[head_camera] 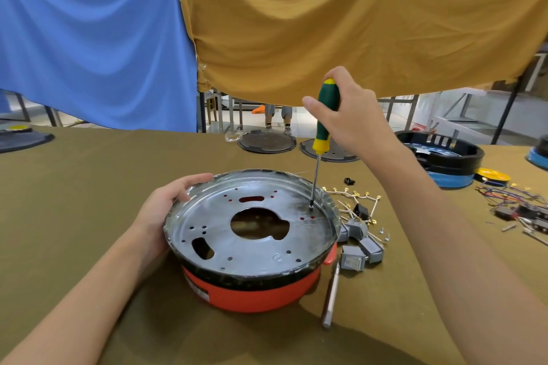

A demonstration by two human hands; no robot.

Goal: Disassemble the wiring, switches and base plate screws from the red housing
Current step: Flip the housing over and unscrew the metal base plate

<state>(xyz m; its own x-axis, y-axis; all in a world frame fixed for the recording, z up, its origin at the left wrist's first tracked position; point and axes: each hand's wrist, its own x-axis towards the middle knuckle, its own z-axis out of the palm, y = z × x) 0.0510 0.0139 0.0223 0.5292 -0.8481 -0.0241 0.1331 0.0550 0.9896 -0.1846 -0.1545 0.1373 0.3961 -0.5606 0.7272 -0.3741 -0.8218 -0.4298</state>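
On the olive tabletop (89, 187), the left hand (161, 210) grips the red housing (252, 293) by its rim while the right hand (347, 115), fingers wrapped round a green-and-yellow screwdriver (324, 118), seats its tip in a base plate (258, 234) screw, apparently ready for loosening turns.

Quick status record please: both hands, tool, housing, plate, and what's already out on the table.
left hand: grips the housing rim, far-left side
right hand: grips the screwdriver handle
screwdriver: near upright, tip on a screw at the plate's far-right edge
housing: red, on the table
plate: silver, seated on top of the housing
switches: grey, loose on the table right of the housing
wiring: white leads with gold terminals, loose beside the switches
second tool: lies on the table, right of the housing
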